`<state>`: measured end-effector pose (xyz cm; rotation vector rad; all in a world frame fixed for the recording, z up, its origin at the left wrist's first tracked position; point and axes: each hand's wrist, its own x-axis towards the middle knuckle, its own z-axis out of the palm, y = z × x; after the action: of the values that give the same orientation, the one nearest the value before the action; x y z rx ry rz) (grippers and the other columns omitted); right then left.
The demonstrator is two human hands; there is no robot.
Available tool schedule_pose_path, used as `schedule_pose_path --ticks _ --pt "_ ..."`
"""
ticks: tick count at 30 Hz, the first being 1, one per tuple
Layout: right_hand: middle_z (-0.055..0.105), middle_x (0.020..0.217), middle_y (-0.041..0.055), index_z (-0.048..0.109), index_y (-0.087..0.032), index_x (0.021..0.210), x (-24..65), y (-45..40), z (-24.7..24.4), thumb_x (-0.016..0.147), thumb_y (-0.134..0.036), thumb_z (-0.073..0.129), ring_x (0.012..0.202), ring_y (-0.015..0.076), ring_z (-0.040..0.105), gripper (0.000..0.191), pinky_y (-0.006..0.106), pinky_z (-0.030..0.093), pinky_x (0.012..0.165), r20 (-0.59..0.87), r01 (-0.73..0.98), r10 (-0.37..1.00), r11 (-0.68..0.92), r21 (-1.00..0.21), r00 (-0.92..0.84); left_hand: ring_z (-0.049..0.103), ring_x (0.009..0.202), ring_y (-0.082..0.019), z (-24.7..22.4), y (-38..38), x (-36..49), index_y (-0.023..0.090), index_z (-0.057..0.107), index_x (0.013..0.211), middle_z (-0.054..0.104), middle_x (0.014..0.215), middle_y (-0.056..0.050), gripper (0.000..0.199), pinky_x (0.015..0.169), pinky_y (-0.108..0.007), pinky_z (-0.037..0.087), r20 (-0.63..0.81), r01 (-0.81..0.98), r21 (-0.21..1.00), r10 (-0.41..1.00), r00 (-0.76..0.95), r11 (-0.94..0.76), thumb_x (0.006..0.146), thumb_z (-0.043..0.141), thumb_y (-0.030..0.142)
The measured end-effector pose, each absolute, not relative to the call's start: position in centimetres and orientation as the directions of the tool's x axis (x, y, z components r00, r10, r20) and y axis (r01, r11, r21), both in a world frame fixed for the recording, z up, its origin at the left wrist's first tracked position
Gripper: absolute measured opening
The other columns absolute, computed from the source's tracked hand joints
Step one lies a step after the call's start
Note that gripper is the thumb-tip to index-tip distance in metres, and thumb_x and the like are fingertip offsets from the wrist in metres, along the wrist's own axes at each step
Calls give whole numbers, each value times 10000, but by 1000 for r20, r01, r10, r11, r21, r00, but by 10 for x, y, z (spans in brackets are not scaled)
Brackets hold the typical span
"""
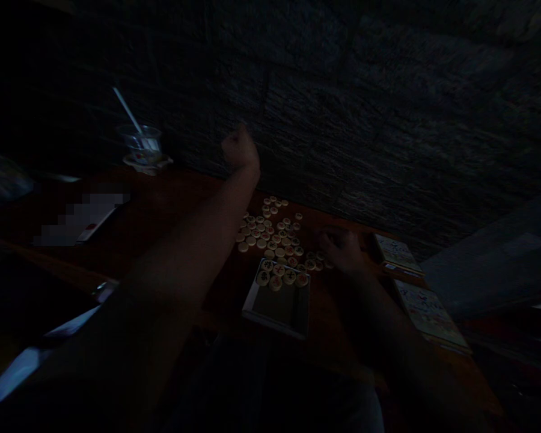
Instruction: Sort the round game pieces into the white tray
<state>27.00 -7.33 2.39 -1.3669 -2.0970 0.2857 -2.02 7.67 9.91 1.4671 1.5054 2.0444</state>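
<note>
Round pale wooden game discs (270, 231) with red and dark markings lie flat in a loose heap on the brown wooden table (171, 204), towards its far edge. A row of them (282, 276) sits at the far end of a shallow open rectangular box (277, 307) just nearer.

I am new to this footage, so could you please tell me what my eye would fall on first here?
The pale round game pieces stand out, scattered mid-table in the dim light, with a few lying in an open box just in front. The left hand is raised in a fist above them, while the right hand rests on the table at the pile's right edge. A glass with a straw stands far left.
</note>
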Motion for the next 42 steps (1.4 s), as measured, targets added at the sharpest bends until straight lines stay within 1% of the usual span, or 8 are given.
schedule_pose_path --ticks 4,8,12,19,24,27,37,42 --pt "762 769 56 774 -164 856 272 -75 23 930 -345 519 674 185 679 322 265 478 620 360 743 883 454 -491 -302 618 829 -186 125 81 26 172 579 741 593 775 -39 426 709 -321 470 478 221 867 622 -620 -447 1061 316 268" --pt "763 777 52 775 -164 892 278 -72 19 891 -295 533 647 177 676 275 259 469 590 349 719 891 443 -535 -290 598 719 -154 99 19 55 188 538 613 569 653 -1 359 711 -309 473 687 409 665 727 -8 -625 968 515 234" --pt "784 900 95 772 -137 999 290 -63 17 876 -256 504 743 205 711 318 276 502 634 367 689 914 379 -618 -174 557 596 -134 50 -42 29 207 632 678 618 625 14 245 595 -292 427 534 474 545 722 439 -692 900 599 305" --pt "802 913 93 798 -136 991 298 -60 20 836 -216 592 733 205 722 270 269 516 625 314 674 944 294 -677 -96 679 717 -153 21 -35 -3 211 749 883 764 832 -28 170 653 -285 487 524 574 470 735 430 -671 896 601 294" --pt "805 884 30 826 -240 936 264 -85 28 908 -338 662 738 184 727 194 254 487 631 225 679 858 506 -532 -462 689 760 -161 20 -39 6 218 736 850 751 831 -19 138 707 -283 512 571 559 338 637 518 -757 889 604 231" --pt "785 805 10 821 -272 859 248 -93 28 918 -331 673 726 176 719 171 253 475 637 213 666 817 564 -488 -536 691 760 -162 19 -43 6 211 734 853 747 824 -18 140 712 -282 512 585 570 330 637 503 -753 899 601 221" --pt "763 766 15 739 -232 828 245 -84 14 813 -215 731 603 155 679 24 231 443 499 92 770 946 307 -559 -310 675 738 -165 13 -44 8 194 733 841 732 795 -25 140 678 -291 481 601 519 344 608 519 -782 859 595 170" --pt "799 921 58 754 -201 913 246 -86 28 813 -193 720 768 195 734 106 260 530 629 182 674 949 311 -670 -257 678 742 -164 12 -49 11 203 725 818 738 794 -20 147 682 -300 481 584 482 411 629 513 -774 879 591 188"
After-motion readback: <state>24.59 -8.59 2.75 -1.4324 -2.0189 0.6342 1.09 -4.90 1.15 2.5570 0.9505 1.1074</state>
